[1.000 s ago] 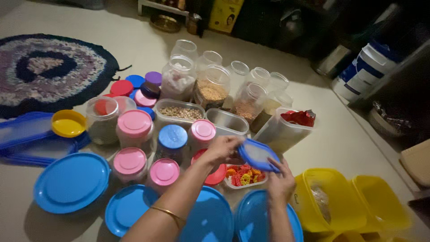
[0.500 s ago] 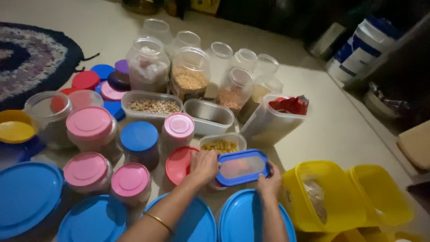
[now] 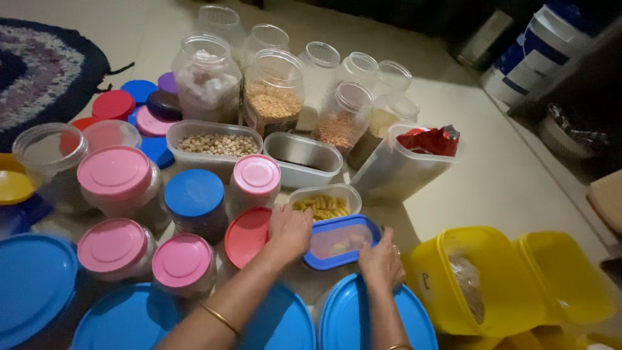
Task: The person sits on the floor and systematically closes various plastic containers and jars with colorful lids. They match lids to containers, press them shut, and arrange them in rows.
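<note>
Blue-rimmed rectangular lid, clear in its middle, pressed down onto a small box between both hands, tilted slightly with its right end higher. Left hand curled over the lid's left edge, fingers bent and close together, touching the rim. Right hand at the lid's right corner, fingers narrow and pinched toward the rim; whether gripping or only pressing, cannot tell. Pale food showing faintly through the clear panel. Just beyond the fingertips, one open clear tub of yellow pasta, touching the lid's far edge. Beside the left knuckles, one red round lid. Further left, four pink-lidded jars counted and one blue-lidded jar. Beyond the pasta, one empty steel tin and one long tub of chickpeas. Behind those, a cluster of open clear jars, some with grain or lentils; exact number hard to tell. Right of the right hand, two yellow containers, the nearer one with a crumpled bag inside. Below the wrists, large blue round lids flat on the floor, at least four in view. Thin bangle on each wrist, the left one gold.
</note>
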